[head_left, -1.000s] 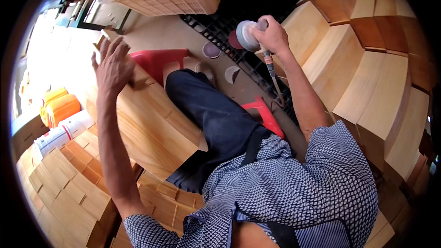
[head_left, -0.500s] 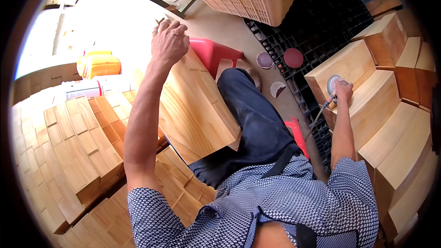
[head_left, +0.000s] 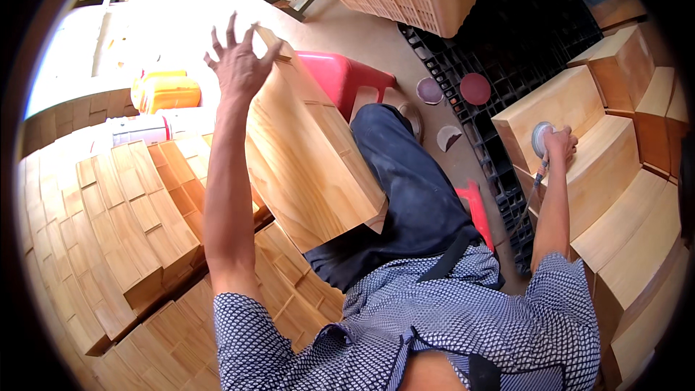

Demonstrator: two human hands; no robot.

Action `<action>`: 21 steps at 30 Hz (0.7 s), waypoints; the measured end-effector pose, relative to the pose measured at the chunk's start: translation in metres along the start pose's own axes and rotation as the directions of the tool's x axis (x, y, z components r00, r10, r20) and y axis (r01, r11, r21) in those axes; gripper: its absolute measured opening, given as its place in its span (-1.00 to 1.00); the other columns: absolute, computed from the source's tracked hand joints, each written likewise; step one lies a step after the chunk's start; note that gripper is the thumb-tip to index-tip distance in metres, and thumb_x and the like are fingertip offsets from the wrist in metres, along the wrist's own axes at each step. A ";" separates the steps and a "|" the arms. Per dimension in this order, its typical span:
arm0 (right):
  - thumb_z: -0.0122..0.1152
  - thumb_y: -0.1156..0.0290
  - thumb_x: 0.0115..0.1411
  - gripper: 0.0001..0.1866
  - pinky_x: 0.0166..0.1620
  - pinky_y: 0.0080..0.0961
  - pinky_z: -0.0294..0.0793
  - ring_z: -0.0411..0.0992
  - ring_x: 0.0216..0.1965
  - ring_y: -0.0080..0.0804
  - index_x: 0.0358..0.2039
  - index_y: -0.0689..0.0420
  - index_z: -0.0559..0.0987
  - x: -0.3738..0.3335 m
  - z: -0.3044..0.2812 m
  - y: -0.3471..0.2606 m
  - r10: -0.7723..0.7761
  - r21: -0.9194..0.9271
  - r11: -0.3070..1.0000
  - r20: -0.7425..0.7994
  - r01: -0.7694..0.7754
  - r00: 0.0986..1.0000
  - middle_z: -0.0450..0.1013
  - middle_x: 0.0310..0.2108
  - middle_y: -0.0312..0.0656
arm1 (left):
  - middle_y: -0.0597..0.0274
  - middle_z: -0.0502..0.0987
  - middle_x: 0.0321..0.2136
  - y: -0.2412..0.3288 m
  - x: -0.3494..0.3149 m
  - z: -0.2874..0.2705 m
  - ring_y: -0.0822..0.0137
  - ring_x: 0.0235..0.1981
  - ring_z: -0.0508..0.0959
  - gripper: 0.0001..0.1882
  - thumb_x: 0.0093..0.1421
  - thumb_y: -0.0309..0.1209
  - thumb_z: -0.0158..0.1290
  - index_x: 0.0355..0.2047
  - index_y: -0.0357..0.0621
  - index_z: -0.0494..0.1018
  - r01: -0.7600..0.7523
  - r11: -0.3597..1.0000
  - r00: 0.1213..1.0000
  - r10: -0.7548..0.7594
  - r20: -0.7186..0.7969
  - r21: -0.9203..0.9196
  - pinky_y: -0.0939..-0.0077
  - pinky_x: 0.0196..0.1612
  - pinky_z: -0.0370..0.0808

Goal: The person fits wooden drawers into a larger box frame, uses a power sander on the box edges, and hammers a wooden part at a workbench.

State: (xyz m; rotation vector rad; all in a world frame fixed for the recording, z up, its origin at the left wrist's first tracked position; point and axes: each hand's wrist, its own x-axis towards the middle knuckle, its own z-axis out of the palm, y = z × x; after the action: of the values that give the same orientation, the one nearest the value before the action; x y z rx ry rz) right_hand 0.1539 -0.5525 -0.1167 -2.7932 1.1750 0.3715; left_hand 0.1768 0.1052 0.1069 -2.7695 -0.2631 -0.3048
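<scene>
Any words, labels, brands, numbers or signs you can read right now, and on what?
No text is readable.
White container: any print is too washed out to read.
Orange container: no text can be made out.
Sander in the right hand: any marking is too small.

Pale-tan wooden piece (head_left: 304, 188) (wavy-grained)

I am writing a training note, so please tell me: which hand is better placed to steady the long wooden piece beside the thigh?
Probably the left hand: it is spread open near the far end of the wooden piece. The right hand is at the sander, off to the right.
</scene>
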 end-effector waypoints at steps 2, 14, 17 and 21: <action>0.20 -0.10 0.28 -0.29 0.31 -0.04 0.37 0.38 0.26 0.12 0.33 0.01 0.38 -0.007 0.006 -0.008 -0.117 -0.071 0.992 -0.129 0.109 0.985 0.27 0.33 0.15 | -0.11 0.02 0.49 -0.032 -0.008 0.004 -0.17 0.49 0.03 -0.06 0.15 0.27 0.24 0.40 0.04 0.31 0.200 0.917 0.969 -0.237 -0.069 -0.345 -0.14 0.46 0.04; 0.11 -0.02 0.37 -0.48 0.14 -0.11 0.52 0.56 0.09 0.04 0.01 0.21 0.63 -0.292 0.000 -0.274 -0.944 0.814 0.224 0.045 0.535 0.326 0.60 -0.03 0.17 | -0.05 0.59 0.04 -0.010 -0.260 -0.001 0.28 0.01 0.60 -0.30 0.55 0.07 -0.20 0.24 -0.45 0.38 0.560 -0.265 0.649 -0.449 0.614 -0.785 0.40 0.09 0.55; -0.03 -0.14 0.41 -0.38 0.26 -0.01 0.35 0.53 0.13 0.09 0.08 0.19 0.57 -0.334 0.004 -0.305 -0.890 0.698 0.389 0.115 0.601 0.442 0.58 0.00 0.24 | 0.04 0.64 -0.07 -0.013 -0.259 -0.006 0.36 -0.12 0.63 -0.31 0.57 0.06 -0.24 0.13 -0.44 0.49 0.569 -0.261 0.645 -0.446 0.620 -0.780 0.49 -0.04 0.59; -0.22 -0.18 0.44 -0.28 0.31 -0.04 0.20 0.51 0.17 0.08 0.07 0.26 0.57 -0.348 -0.002 -0.304 -0.886 0.642 0.447 0.223 0.623 0.406 0.59 0.00 0.25 | 0.06 0.65 -0.10 -0.030 -0.273 0.005 0.37 -0.14 0.62 -0.29 0.56 0.09 -0.25 0.07 -0.43 0.52 0.548 -0.231 0.668 -0.459 0.586 -0.804 0.49 -0.04 0.59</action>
State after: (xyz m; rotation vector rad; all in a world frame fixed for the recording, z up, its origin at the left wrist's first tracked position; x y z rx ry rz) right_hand 0.1366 -0.0988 -0.0295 -2.1869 -0.2592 0.6003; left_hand -0.0911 0.0949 0.0458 -3.7612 -2.1286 -0.9100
